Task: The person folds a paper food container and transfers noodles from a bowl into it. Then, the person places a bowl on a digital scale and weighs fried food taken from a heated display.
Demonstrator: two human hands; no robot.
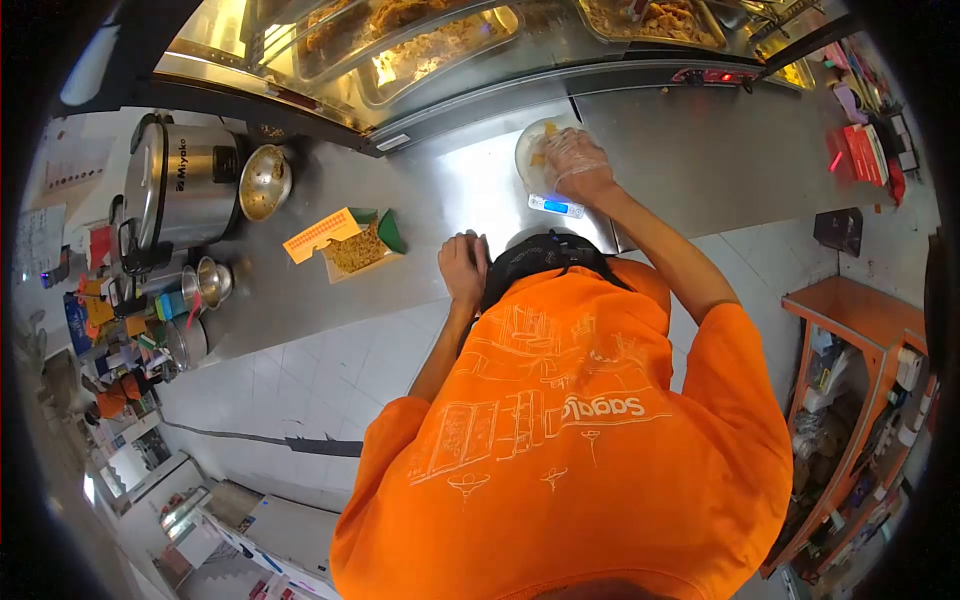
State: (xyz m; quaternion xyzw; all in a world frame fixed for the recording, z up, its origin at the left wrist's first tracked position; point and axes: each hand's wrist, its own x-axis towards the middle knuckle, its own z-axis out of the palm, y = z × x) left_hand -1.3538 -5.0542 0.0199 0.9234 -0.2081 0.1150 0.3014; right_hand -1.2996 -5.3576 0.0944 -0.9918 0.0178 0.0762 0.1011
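My right hand, in a clear plastic glove, reaches into a white bowl holding pale yellowish pieces. Its fingers are bent together over the food; what they grip, if anything, is hidden. Beneath the bowl is a small digital scale with a lit blue display. My bare left hand rests on the front edge of the steel counter, fingers laid down and nothing seen in them. To its left stands an opened paper food box with an orange flap, filled with brown grainy food that looks like fried rice.
A large Miyako rice cooker and a metal bowl stand at the left. Smaller metal bowls sit nearer the front. Along the back runs a glass food warmer with metal trays. An orange shelf unit stands at the right.
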